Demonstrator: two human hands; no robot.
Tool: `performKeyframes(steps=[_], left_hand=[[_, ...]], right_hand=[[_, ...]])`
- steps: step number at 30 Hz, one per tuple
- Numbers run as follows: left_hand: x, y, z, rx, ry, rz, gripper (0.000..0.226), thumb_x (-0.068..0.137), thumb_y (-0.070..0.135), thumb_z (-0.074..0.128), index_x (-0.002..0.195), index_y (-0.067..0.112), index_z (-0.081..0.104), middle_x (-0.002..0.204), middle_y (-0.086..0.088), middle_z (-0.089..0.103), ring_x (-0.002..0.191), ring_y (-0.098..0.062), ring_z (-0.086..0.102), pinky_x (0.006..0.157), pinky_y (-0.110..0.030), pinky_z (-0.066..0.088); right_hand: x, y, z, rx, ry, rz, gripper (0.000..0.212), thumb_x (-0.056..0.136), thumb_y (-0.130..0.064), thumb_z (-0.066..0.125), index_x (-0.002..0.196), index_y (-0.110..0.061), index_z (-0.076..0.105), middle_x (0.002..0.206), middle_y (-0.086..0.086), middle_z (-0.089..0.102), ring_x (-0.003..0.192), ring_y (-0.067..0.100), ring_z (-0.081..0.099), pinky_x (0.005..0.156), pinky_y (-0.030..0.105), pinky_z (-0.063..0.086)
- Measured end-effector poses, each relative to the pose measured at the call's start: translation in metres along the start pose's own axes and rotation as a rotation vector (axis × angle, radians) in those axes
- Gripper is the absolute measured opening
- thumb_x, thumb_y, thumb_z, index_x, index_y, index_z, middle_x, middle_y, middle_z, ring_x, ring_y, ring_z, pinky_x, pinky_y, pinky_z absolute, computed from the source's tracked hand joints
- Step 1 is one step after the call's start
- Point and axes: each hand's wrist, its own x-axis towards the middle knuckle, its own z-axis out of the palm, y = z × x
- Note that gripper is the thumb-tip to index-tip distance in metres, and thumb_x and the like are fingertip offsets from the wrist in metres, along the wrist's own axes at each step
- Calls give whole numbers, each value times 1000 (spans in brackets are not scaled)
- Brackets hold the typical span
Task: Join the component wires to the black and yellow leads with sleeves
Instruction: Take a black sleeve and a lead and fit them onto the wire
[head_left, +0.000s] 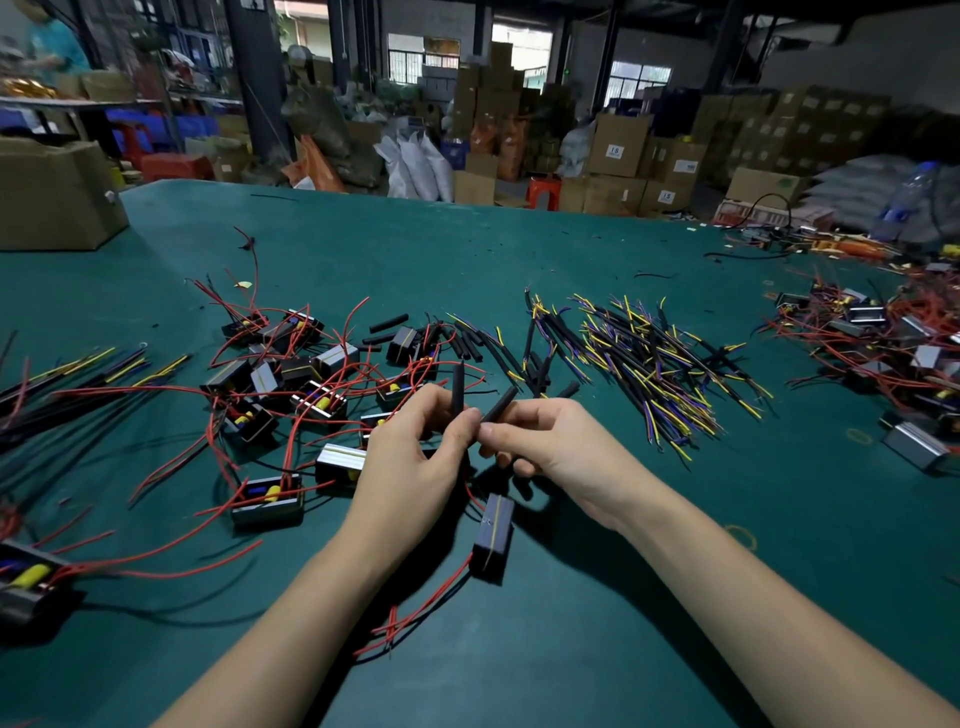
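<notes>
The left hand (410, 457) pinched one black sleeve (457, 387); the right hand (550, 441) pinched another sleeve (500, 404) above the table (623, 597).

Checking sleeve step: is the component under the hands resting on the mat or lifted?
Lifted: the component hangs tilted below the hands on its red wires, casting a shadow on the green mat.

Beyond the green table (571, 249) stand stacked cardboard boxes (618, 145), white sacks (415, 166) and possibly a red stool (544, 191).
</notes>
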Motion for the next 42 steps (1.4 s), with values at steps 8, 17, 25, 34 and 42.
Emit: performKeyframes(steps=[8,17,25,34,42], left_hand=[[0,5,-2,-79,-38,-53,7,87,17,66,83,13,71,80,-1,71,83,-20,66,85,-48,51],[-1,10,-4,-79,-28,-93,10,87,20,67,79,15,71,70,10,64,77,-22,63,81,-53,51],[2,7,-6,36,-57,3,11,88,18,66,78,12,68,67,11,60,68,-4,55,72,-24,44],[7,27,-13,-244,-155,-34,21,91,22,58,90,4,69,76,-8,67,71,-9,59,69,-28,51],[14,32,-14,-112,19,70,13,90,16,61,89,10,73,87,0,68,86,-8,62,83,-23,46]], right_hand=[[-4,-9,0,-250,-38,-61,23,83,-2,67,64,-16,65,54,-8,62,49,0,51,52,13,40],[-4,-8,-19,66,110,-159,12,88,-9,63,79,-11,70,70,3,68,59,9,53,52,16,40],[-2,-10,-4,30,244,-216,22,92,-2,56,72,-11,60,56,-6,60,49,5,46,49,13,38],[-9,-42,-5,-59,282,-352,22,92,-4,57,71,-12,58,59,-4,56,50,5,46,51,14,37],[-11,-61,-14,-211,385,-436,20,93,-10,57,74,-14,54,64,4,52,59,13,45,58,29,39]])
